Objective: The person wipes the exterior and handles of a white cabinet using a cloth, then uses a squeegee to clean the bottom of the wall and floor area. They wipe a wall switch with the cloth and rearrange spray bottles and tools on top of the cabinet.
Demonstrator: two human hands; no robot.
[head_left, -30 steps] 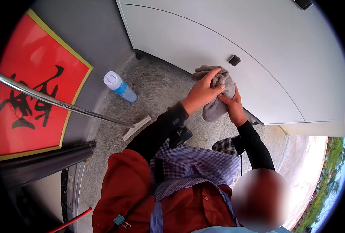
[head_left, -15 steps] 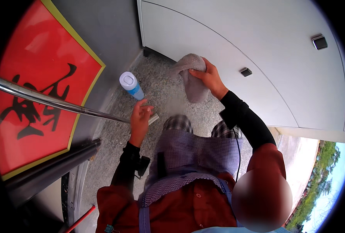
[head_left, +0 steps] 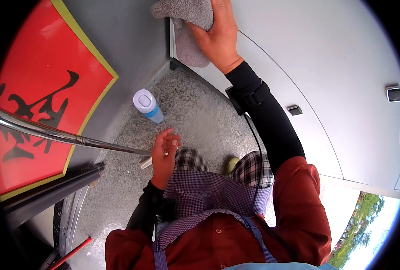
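Observation:
My right hand (head_left: 220, 38) grips a folded grey cloth (head_left: 193, 51), raised at the far end of the white cabinet (head_left: 276, 27), where it meets the dark grey wall. Part of the cloth hangs below my thumb across the cabinet's end; whether it presses on the surface, I cannot tell. Above my knees, my left hand (head_left: 165, 155) is empty, its fingers loosely bent and apart. Close beside it ends a shiny metal pole (head_left: 105, 145) with a short pale end piece (head_left: 146, 163). Beyond that hand stands a blue tumbler with a white lid (head_left: 148, 105).
On the left wall hangs a red panel (head_left: 74, 49) with a gold border and black brushwork. Small dark handles (head_left: 294, 110) stick out from the cabinet. A red stick (head_left: 71, 253) lies at lower left, near a door track. The floor (head_left: 200, 105) is speckled grey.
My right hand has carried the grey cloth up and away from me, toward the cabinet's far end, with the arm stretched out. My left hand has dropped slightly nearer and stays empty.

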